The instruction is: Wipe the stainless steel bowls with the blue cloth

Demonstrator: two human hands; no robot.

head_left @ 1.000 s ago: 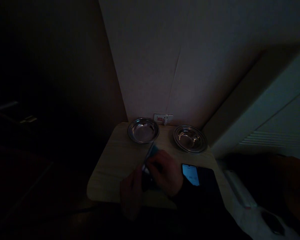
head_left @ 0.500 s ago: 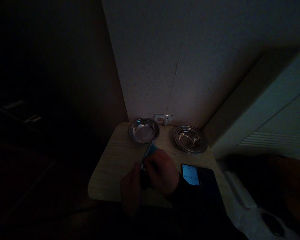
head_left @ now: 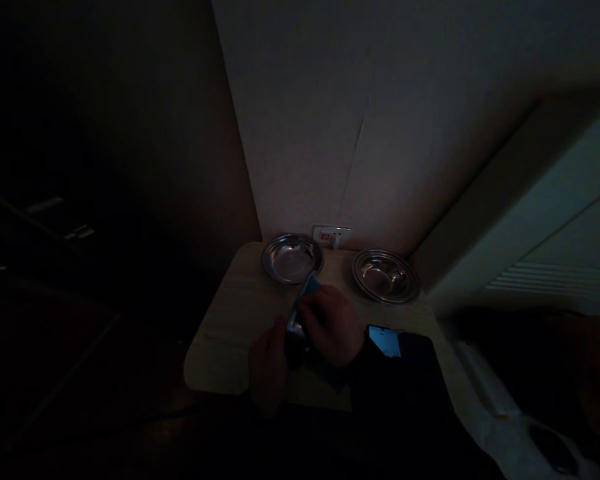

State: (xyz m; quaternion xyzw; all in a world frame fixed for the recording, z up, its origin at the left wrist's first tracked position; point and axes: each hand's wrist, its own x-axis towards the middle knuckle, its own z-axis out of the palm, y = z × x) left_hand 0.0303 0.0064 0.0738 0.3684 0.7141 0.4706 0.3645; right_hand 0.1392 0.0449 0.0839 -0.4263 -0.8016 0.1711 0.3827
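Note:
Over the near half of the small table, my left hand is closed at the lower left side of a shiny metal dish, which is tilted steeply. Much of the dish is dark or hidden behind my fingers. My right hand is closed, with a blue cloth showing beyond its fingers, and it presses against the dish. Just past my hands sits a round steel dish. Farther right is a set of nested steel dishes.
A phone with a lit screen lies on the right side of the wood-look table, partly behind my right sleeve. A wall socket with a plug sits behind the dishes. A wall closes off the back. The room is very dark.
The view shifts slightly, moving the table a little right. My right hand moves slightly up with the blue cloth against the dish. More of the shiny metal shows now; my left hand keeps its grip.

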